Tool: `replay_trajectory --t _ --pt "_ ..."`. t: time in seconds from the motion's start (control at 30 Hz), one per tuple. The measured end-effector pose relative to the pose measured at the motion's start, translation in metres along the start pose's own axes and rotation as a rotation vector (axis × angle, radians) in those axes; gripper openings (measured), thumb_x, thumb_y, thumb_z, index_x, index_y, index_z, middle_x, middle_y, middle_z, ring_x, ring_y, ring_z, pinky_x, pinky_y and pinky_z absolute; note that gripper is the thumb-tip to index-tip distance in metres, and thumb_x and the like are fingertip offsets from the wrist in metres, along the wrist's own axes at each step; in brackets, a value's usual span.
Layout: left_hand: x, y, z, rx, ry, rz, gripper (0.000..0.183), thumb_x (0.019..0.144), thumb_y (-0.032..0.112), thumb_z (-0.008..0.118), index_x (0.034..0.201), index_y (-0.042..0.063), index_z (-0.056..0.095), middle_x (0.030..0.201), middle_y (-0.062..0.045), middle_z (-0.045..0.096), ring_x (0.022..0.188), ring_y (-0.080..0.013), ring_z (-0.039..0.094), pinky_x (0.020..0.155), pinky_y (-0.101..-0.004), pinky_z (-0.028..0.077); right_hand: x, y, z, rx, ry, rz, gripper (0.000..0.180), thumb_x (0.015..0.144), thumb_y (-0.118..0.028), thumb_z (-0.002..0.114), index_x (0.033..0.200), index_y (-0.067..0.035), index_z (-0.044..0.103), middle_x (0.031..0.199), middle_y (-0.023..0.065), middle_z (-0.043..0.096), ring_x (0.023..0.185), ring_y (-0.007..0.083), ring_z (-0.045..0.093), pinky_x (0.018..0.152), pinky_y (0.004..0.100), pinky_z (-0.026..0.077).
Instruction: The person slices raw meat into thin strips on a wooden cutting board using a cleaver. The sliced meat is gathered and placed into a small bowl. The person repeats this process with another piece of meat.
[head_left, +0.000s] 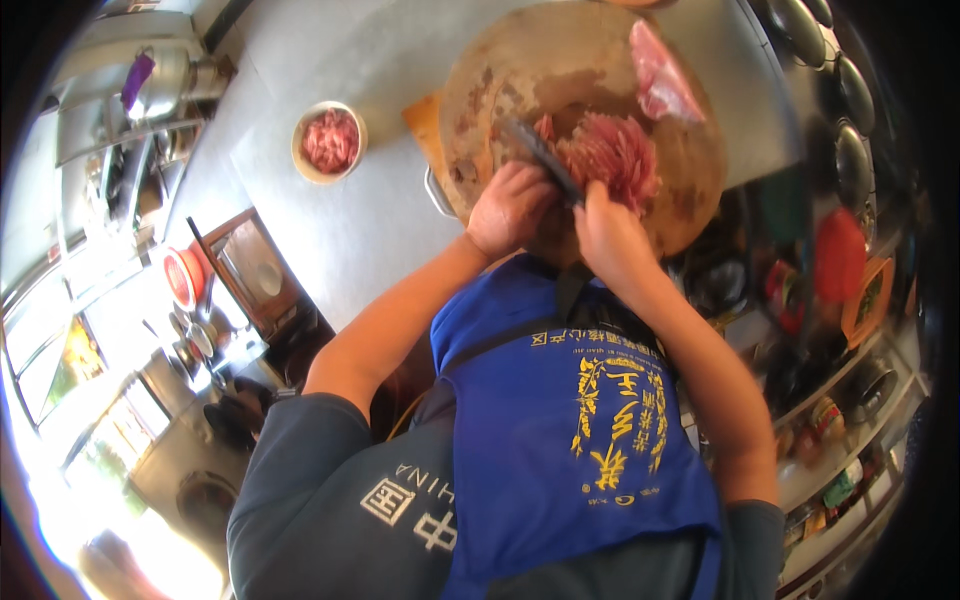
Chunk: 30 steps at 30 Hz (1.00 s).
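Note:
My right hand (616, 232) grips a dark-bladed kitchen knife (541, 150), seen largely along its spine. The blade slants toward the upper left over a thick round wooden chopping block (525, 45). Close against the blade's left side is my left hand (514, 206), its fingers bent; whatever lies beneath them is hidden. Thin slices of raw red meat (611, 154) form a fanned heap just right of the knife. A larger uncut piece of pink meat (664, 75) lies near the block's upper right edge.
A round bowl (298, 165) of cut raw meat stands left of the block on the metal worktop (375, 247). Under the block's left side a yellowish board (424, 124) sticks out, with a metal handle (437, 193) below it. Shelves with several pans (855, 161) line the right.

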<state>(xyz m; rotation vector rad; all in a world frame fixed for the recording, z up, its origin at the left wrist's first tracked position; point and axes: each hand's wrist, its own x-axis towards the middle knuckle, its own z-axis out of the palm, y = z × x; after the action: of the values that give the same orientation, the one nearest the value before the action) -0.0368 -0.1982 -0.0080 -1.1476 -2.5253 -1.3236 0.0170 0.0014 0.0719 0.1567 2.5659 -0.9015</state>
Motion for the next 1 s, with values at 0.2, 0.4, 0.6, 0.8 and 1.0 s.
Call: replay_trajectory --t 0.2,0.4,0.6,0.8,1.0 --pt "0.000 -0.002 -0.005 0.002 0.028 0.016 0.023 0.081 0.003 0.082 0.104 0.007 0.078 0.112 -0.010 0.073 0.106 -0.0342 0.068 0.093 -0.0433 0.057 0.025 0.016 -0.009 0.150 0.028 -0.116 0.024 0.107 -0.016 0.064 0.108 0.005 0.053 0.082 0.0335 0.069 0.082 0.0561 0.069 0.071 0.0621 0.052" --pt "0.001 -0.001 0.001 0.032 0.060 0.010 0.023 0.081 0.005 0.080 0.103 0.008 0.076 0.111 -0.009 0.072 0.104 -0.0329 0.067 0.092 -0.0416 0.057 -0.002 0.006 0.001 0.026 -0.011 -0.027 0.023 0.108 -0.021 0.060 0.108 0.001 0.053 0.085 0.0332 0.071 0.082 0.0567 0.069 0.073 0.0654 0.053" --pt "0.004 -0.016 -0.012 0.041 0.086 -0.081 0.015 0.087 0.002 0.079 0.101 0.005 0.076 0.111 -0.013 0.073 0.102 -0.0362 0.067 0.092 -0.0454 0.055 0.029 0.008 -0.001 0.135 0.002 -0.121 0.024 0.108 -0.019 0.063 0.106 0.003 0.052 0.082 0.0333 0.069 0.081 0.0564 0.068 0.070 0.0627 0.052" --pt "0.005 -0.016 -0.007 0.048 0.138 -0.091 0.015 0.087 0.003 0.079 0.102 0.005 0.075 0.111 -0.013 0.073 0.102 -0.0367 0.067 0.092 -0.0456 0.055 0.006 -0.008 -0.004 -0.011 0.016 -0.070 0.023 0.109 -0.018 0.060 0.105 0.003 0.052 0.084 0.0344 0.069 0.084 0.0574 0.068 0.073 0.0643 0.052" --pt "0.003 -0.018 -0.006 0.040 0.130 -0.082 0.016 0.087 0.003 0.080 0.102 0.005 0.075 0.111 -0.012 0.073 0.101 -0.0360 0.068 0.092 -0.0446 0.055 0.067 0.000 -0.003 0.140 0.087 -0.233 0.023 0.108 -0.016 0.060 0.110 0.005 0.053 0.088 0.0360 0.070 0.087 0.0571 0.068 0.076 0.0633 0.053"
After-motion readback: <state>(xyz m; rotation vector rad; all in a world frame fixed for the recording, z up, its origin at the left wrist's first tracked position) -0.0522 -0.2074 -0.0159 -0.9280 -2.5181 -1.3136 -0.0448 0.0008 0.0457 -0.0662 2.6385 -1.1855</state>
